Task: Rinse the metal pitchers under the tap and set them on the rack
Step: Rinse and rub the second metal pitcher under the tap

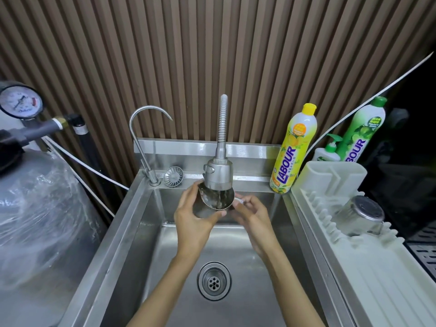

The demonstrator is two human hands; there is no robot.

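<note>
A shiny metal pitcher point(213, 201) is held right under the spray head of the flexible tap point(218, 173), and water runs into it. My left hand point(192, 214) wraps around the pitcher's body from the left. My right hand point(251, 214) grips its handle on the right side. Both hands are over the back half of the steel sink point(132, 223). A second metal pitcher point(361, 215) stands upside down on the white drying rack point(368, 263) to the right of the sink.
A thin gooseneck tap point(144, 138) and a loose strainer point(173, 176) sit at the sink's back left. Two dish soap bottles point(293, 149) point(361, 131) and a pump bottle point(328, 152) stand back right. The drain point(214, 280) lies below. A wrapped tank point(40, 220) stands left.
</note>
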